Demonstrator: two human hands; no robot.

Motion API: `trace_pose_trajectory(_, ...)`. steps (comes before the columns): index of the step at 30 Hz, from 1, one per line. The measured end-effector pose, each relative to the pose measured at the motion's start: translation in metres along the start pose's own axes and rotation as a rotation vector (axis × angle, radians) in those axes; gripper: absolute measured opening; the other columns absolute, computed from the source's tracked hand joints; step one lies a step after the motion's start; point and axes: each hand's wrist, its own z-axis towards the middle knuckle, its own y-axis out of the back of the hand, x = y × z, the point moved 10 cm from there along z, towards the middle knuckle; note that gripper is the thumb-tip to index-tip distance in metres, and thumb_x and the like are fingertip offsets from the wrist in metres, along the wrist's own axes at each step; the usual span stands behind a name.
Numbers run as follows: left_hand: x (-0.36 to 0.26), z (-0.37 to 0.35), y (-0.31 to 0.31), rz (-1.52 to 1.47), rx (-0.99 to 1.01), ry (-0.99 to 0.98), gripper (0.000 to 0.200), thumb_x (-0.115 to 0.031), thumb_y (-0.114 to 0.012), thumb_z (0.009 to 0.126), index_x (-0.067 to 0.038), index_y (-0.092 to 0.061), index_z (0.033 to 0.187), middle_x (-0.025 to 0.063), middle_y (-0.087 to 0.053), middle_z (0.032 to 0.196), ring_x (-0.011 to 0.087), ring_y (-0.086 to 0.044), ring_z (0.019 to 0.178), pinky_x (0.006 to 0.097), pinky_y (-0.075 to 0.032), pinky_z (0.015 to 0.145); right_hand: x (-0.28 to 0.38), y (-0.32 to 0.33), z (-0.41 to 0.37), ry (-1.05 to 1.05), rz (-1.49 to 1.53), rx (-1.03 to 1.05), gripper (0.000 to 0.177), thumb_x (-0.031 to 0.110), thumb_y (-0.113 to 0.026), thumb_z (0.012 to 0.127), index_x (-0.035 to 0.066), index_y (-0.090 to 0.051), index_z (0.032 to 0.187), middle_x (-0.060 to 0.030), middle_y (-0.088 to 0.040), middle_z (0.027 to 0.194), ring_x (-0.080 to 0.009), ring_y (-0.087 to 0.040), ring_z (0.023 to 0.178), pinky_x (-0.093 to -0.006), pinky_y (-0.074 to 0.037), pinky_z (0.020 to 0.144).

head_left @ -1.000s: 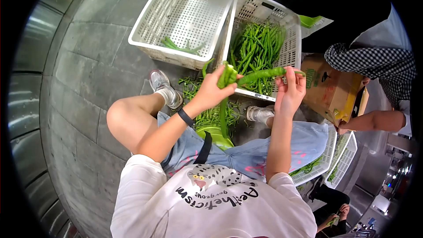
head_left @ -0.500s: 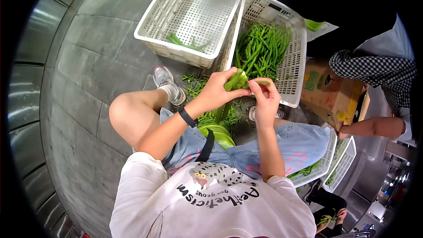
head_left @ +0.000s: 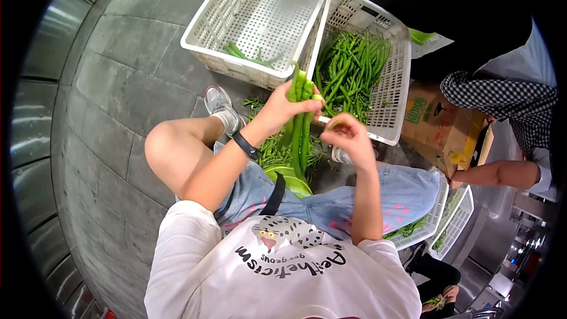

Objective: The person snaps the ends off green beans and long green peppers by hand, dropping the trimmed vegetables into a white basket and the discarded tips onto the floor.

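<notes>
In my left hand (head_left: 287,106) is a bunch of long green peppers (head_left: 302,124); the fingers wrap round their upper part and the long ends hang down between my knees. My right hand (head_left: 352,136) is just to the right of the bunch, apart from it. Its thumb and fingers are curled in a pinch, with a small green bit at the tips that is too small to name. Beyond the hands, a white crate (head_left: 403,103) holds a heap of green peppers (head_left: 351,65). Below the left hand, small green scraps (head_left: 271,150) lie on the floor.
Another white crate (head_left: 207,53) with a few green peppers stands ahead, left. A green tub or stool (head_left: 289,178) shows between my legs. At right, a person's arm (head_left: 496,174) reaches to a cardboard box (head_left: 428,121). White baskets (head_left: 455,221) stand by my right leg.
My right hand has come away from the bunch, down and slightly right. My left hand has turned the peppers, so they now point lengthwise with their ends hanging toward me.
</notes>
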Motion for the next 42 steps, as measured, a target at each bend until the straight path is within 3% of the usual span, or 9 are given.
trace_pose_trajectory(3,-0.002,0.0,0.002,-0.032,0.009,0.004,0.029,-0.011,-0.07,0.08,-0.002,-0.053,0.101,0.0099,-0.062,0.092,0.0183,-0.062,0.079,0.032,-0.052,0.073,-0.006,-0.016,-0.005,0.115,-0.355,-0.001,0.045,0.014,-0.072,0.079,-0.001,-0.052,0.116,-0.0089,-0.056,0.112,-0.0154,-0.057,0.097,-0.0301,-0.047,0.081)
trace_pose_trajectory(17,-0.03,-0.028,0.01,-0.115,-0.181,-0.12,0.053,-0.035,-0.047,0.096,-0.002,-0.035,0.136,0.0138,-0.046,0.133,0.0229,-0.044,0.124,0.0384,-0.044,0.096,-0.008,-0.061,0.02,0.034,0.373,-0.078,0.029,0.015,-0.049,0.095,0.001,-0.046,0.121,-0.0097,-0.062,0.095,-0.0194,-0.062,0.082,-0.0329,-0.054,0.071)
trace_pose_trajectory(20,-0.06,-0.046,0.031,-0.135,-0.363,-0.334,0.035,-0.029,-0.044,0.098,-0.001,-0.046,0.119,0.0126,-0.053,0.114,0.0219,-0.058,0.101,0.0353,-0.05,0.084,0.023,-0.031,0.038,0.052,0.349,-0.208,0.02,0.015,-0.051,0.094,0.002,-0.05,0.109,-0.0086,-0.06,0.087,-0.0163,-0.061,0.074,-0.0298,-0.053,0.066)
trace_pose_trajectory(22,-0.082,-0.063,0.041,-0.206,-0.455,-0.383,0.02,-0.024,-0.043,0.098,-0.004,-0.045,0.093,0.0056,-0.05,0.082,0.0118,-0.05,0.057,0.0266,-0.046,0.051,0.083,-0.011,0.063,0.273,0.154,-0.306,0.014,0.013,-0.056,0.091,0.002,-0.051,0.099,-0.005,-0.058,0.079,-0.0131,-0.057,0.063,-0.0265,-0.05,0.058)
trace_pose_trajectory(28,-0.095,-0.069,0.056,0.006,-0.436,-0.262,0.016,-0.017,-0.045,0.097,-0.006,-0.044,0.086,0.0014,-0.046,0.065,0.0044,-0.037,0.044,0.0182,-0.028,0.04,0.21,-0.055,0.199,0.609,-0.195,-0.319,0.018,0.008,-0.058,0.088,0.0,-0.049,0.101,-0.0063,-0.058,0.08,-0.0136,-0.056,0.066,-0.0275,-0.048,0.06)
trace_pose_trajectory(30,-0.077,-0.062,0.071,0.095,-0.468,-0.271,0.015,-0.017,-0.046,0.097,-0.005,-0.044,0.088,0.0004,-0.045,0.063,0.0036,-0.036,0.045,0.0186,-0.026,0.04,0.21,-0.109,0.262,0.724,-0.745,-0.337,0.024,0.007,-0.054,0.086,0.001,-0.048,0.108,-0.0156,-0.058,0.083,-0.0238,-0.061,0.073,-0.0392,-0.05,0.063)
trace_pose_trajectory(32,-0.066,-0.06,0.086,-0.211,-0.498,-0.075,0.014,-0.018,-0.054,0.093,-0.005,-0.051,0.089,-0.0038,-0.046,0.063,0.002,-0.04,0.049,0.018,-0.029,0.043,0.156,-0.157,0.343,0.849,-1.02,-0.259,0.033,0.004,-0.051,0.081,0.001,-0.046,0.113,-0.0213,-0.055,0.092,-0.0337,-0.059,0.082,-0.0469,-0.049,0.069)
trace_pose_trajectory(34,-0.073,-0.059,0.101,-0.243,-0.54,-0.065,0.012,-0.016,-0.055,0.093,-0.006,-0.049,0.094,-0.003,-0.046,0.063,0.0021,-0.04,0.05,0.0192,-0.029,0.043,0.062,-0.19,0.41,0.521,-1.36,-0.115,0.037,0.004,-0.051,0.078,0.001,-0.045,0.115,-0.0219,-0.05,0.101,-0.0378,-0.056,0.089,-0.0479,-0.049,0.073)
trace_pose_trajectory(42,-0.075,-0.057,0.14,-0.315,-0.736,-0.057,0.029,0.004,-0.054,0.085,-0.007,-0.04,0.107,0.0026,-0.046,0.077,0.0089,-0.043,0.06,0.0235,-0.036,0.053,-0.169,-0.238,0.422,0.164,-1.401,0.526,0.065,0.032,-0.07,0.075,0.003,-0.045,0.128,-0.0223,-0.046,0.123,-0.0372,-0.047,0.112,-0.0446,-0.044,0.093)
